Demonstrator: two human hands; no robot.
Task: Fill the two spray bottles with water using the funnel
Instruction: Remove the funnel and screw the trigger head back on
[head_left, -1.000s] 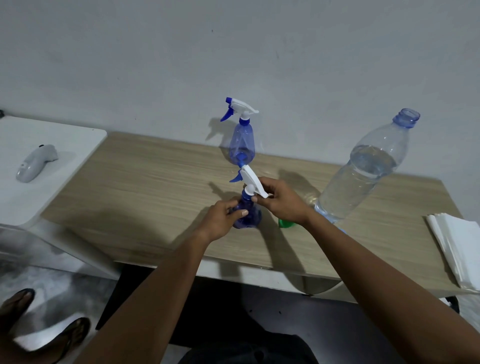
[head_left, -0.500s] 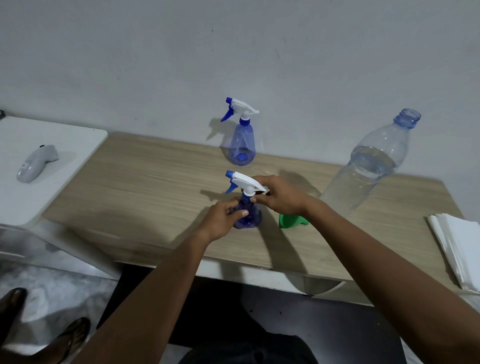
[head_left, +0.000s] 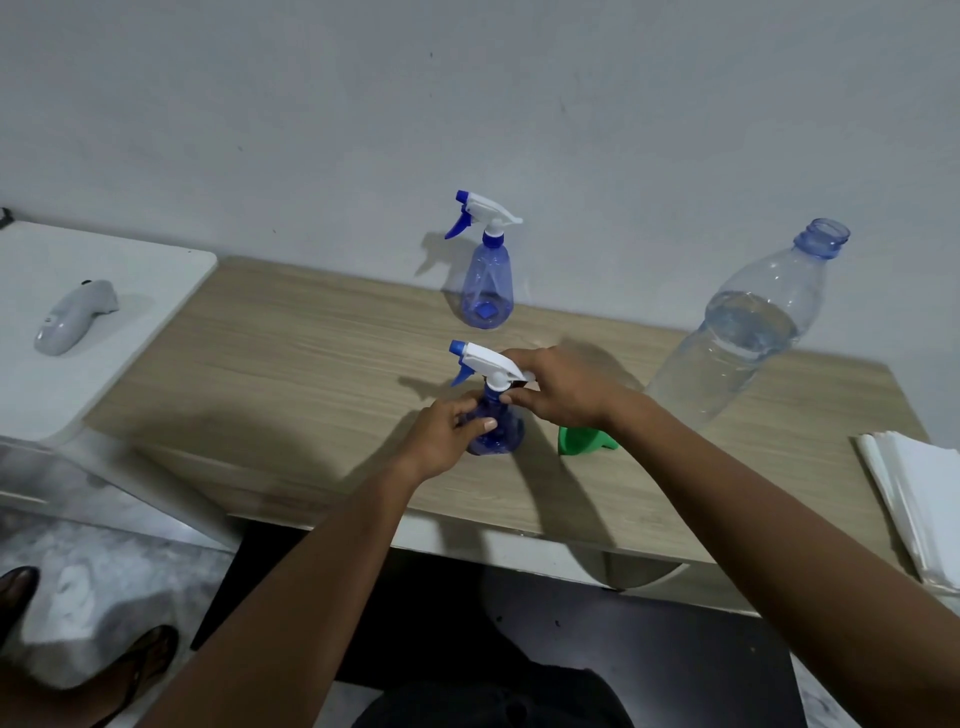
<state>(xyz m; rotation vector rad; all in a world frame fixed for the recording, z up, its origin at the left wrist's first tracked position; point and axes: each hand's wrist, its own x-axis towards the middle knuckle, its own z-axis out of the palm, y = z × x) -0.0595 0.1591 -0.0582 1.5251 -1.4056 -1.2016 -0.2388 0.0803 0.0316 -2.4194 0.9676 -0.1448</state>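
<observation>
A small blue spray bottle (head_left: 496, 434) stands near the front middle of the wooden table (head_left: 311, 364). My left hand (head_left: 447, 436) grips its body. My right hand (head_left: 561, 389) pinches the neck under its white trigger head (head_left: 485, 364), whose nozzle points left. A second blue spray bottle (head_left: 488, 280) stands upright by the wall, untouched. The green funnel (head_left: 582, 441) lies on the table just right of the held bottle, partly hidden by my right wrist. A large clear water bottle (head_left: 743, 332), uncapped and partly filled, stands at the right.
A stack of white napkins (head_left: 914, 499) lies at the table's right edge. A grey handheld device (head_left: 72, 317) rests on the white surface (head_left: 130, 270) to the left. A person's sandalled feet (head_left: 145, 660) are on the floor at lower left.
The trigger head has turned and levelled, its nozzle now pointing left instead of tilting up. Both hands stay on the near bottle. The funnel has come into fuller view.
</observation>
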